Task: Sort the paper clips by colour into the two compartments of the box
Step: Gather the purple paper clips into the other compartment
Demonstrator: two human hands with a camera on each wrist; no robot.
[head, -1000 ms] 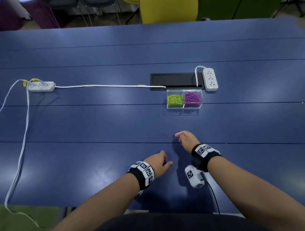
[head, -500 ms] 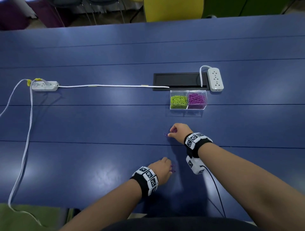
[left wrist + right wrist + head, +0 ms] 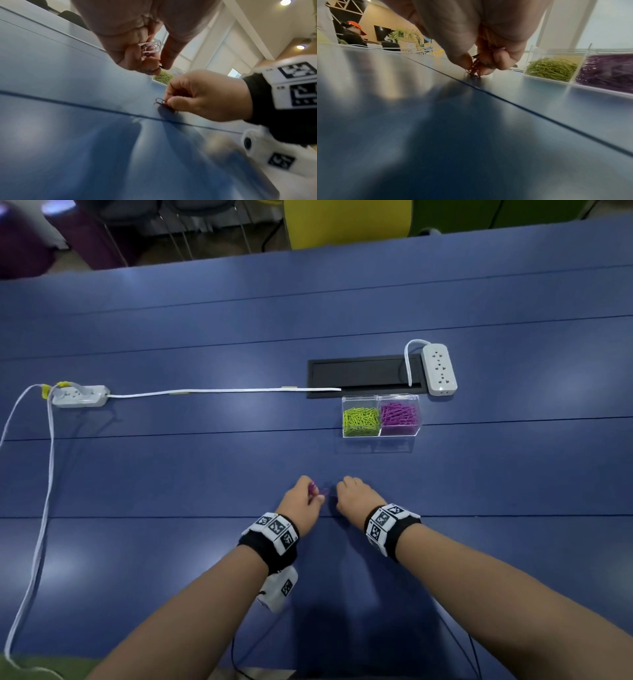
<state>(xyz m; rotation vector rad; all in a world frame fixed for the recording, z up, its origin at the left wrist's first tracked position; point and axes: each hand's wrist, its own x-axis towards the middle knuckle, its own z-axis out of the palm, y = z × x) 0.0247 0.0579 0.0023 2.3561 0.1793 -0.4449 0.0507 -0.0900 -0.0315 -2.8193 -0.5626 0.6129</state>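
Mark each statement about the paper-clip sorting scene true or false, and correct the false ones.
1. The green clips lie in the left compartment of the box. True.
2. The left hand is empty. False: it holds purple clips.
3. The right hand pinches a clip at the table. True.
4. The box has a lid on. False: it is open on top.
5. Two power strips lie on the table. True.

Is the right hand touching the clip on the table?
Touching. The left wrist view shows the right hand pinching one end of the clip, whose other end lies on the table.
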